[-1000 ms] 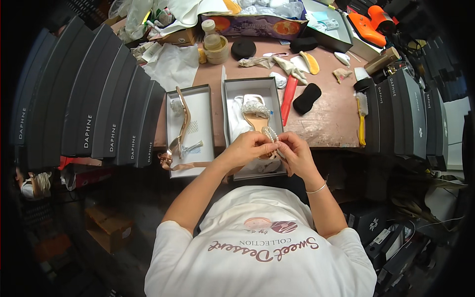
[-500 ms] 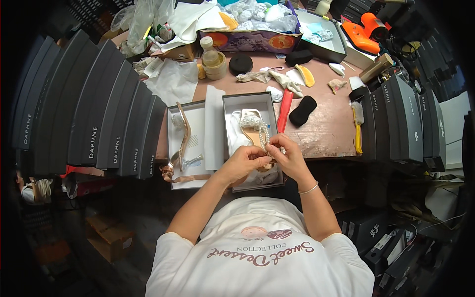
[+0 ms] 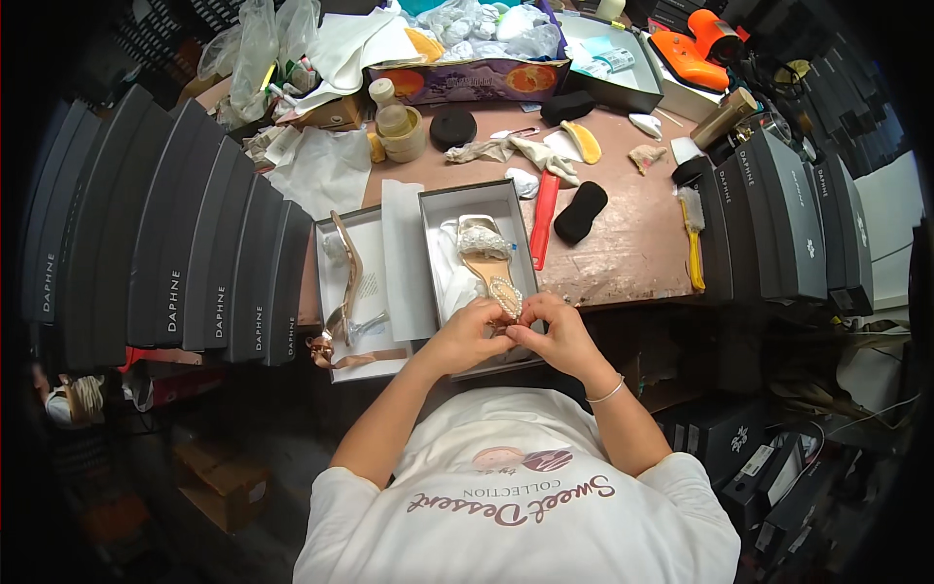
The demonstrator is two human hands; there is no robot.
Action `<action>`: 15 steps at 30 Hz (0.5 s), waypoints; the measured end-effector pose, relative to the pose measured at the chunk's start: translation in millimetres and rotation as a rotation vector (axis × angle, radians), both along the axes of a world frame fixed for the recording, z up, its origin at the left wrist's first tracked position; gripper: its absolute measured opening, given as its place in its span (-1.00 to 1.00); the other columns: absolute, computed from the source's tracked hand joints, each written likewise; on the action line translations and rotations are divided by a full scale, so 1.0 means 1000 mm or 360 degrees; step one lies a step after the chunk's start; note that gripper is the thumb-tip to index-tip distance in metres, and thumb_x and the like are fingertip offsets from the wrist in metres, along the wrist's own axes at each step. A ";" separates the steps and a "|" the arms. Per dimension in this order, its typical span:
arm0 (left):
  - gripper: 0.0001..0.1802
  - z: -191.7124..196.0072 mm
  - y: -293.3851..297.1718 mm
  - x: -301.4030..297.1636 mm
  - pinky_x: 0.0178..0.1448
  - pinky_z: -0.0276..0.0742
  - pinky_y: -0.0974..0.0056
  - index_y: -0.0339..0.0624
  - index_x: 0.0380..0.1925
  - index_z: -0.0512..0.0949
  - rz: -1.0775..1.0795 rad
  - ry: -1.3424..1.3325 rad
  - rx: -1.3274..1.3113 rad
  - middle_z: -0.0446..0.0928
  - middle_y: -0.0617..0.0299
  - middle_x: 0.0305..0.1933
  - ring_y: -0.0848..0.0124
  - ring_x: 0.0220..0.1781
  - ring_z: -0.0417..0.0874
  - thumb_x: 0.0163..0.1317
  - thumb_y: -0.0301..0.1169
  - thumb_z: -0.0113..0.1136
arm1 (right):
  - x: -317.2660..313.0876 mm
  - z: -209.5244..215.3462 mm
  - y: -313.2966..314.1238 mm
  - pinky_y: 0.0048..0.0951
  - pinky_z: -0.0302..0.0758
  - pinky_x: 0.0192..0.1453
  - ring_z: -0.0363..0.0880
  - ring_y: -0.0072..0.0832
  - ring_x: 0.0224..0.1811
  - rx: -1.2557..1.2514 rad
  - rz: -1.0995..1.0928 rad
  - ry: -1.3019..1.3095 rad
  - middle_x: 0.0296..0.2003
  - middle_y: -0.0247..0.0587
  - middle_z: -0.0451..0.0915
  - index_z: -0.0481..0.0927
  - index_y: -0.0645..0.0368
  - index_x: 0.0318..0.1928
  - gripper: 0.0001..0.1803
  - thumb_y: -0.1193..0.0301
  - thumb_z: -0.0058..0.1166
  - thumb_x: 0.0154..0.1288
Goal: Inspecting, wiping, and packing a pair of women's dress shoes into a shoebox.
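A sandal [image 3: 484, 265] with a pearl-covered band lies in a grey shoe box [image 3: 470, 200], its open toe away from me. A loop of its pearl strap [image 3: 505, 295] rises at the heel end. My left hand [image 3: 473, 337] and my right hand [image 3: 555, 334] meet there, fingertips pinched together on the strap's near end. The fingers hide that end and most of the heel. In the shallow box part to the left, a second sandal [image 3: 349, 255] rests on its side, with a rose-gold strap [image 3: 372, 358] hanging over the near edge.
Dark shoe boxes [image 3: 156, 229] stand in rows at left, others [image 3: 773, 224] at right. Beside the open box lie a red-handled tool [image 3: 545, 219], a black sponge [image 3: 581, 212] and a yellow brush [image 3: 693, 238]. Farther back are a bottle in a cup [image 3: 397, 131] and a carton of crumpled plastic [image 3: 467, 82].
Both hands have drawn slightly toward me and closer together at the strap's end. The pearl loop now lies lower, nearer the heel. The whole view has shifted a little.
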State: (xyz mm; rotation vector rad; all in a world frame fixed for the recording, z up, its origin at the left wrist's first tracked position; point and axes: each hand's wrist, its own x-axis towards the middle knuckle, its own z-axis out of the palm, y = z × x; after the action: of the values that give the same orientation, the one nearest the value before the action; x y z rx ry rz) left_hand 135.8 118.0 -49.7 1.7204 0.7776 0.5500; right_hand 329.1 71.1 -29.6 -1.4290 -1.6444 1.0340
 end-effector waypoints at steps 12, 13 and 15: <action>-0.74 0.011 -0.006 0.015 -0.31 0.42 0.23 -0.36 -0.44 0.53 0.0053 0.0222 0.0017 0.47 0.09 -0.52 0.30 -0.44 0.49 0.04 -0.38 0.37 | 0.015 0.001 0.003 -0.29 0.41 -0.13 0.47 -0.18 -0.24 -0.0027 0.0255 0.0018 -0.35 -0.09 0.52 0.58 0.32 -0.39 -0.85 0.46 0.10 0.24; -0.74 0.012 -0.004 0.015 -0.32 0.41 0.19 -0.36 -0.48 0.51 0.0052 0.0233 0.0021 0.47 0.04 -0.53 0.22 -0.46 0.49 0.00 -0.39 0.36 | 0.016 0.004 0.005 -0.28 0.41 -0.11 0.47 -0.17 -0.22 0.0000 0.0286 -0.0026 -0.32 -0.10 0.53 0.58 0.31 -0.38 -0.86 0.46 0.10 0.24; -0.75 0.012 -0.003 0.013 -0.33 0.39 0.15 -0.35 -0.50 0.49 0.0039 0.0253 0.0031 0.49 0.02 -0.54 0.15 -0.48 0.49 -0.02 -0.40 0.34 | 0.022 -0.008 0.012 -0.25 0.41 -0.01 0.49 -0.17 -0.15 0.0401 0.0432 -0.0350 -0.18 -0.15 0.52 0.57 0.29 -0.32 -0.86 0.44 0.11 0.23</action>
State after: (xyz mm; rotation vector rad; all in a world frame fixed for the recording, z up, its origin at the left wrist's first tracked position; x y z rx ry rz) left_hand 148.5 114.6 -37.7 1.7904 0.9096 0.4424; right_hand 351.2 83.1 -37.3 -1.2085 -2.0915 0.7968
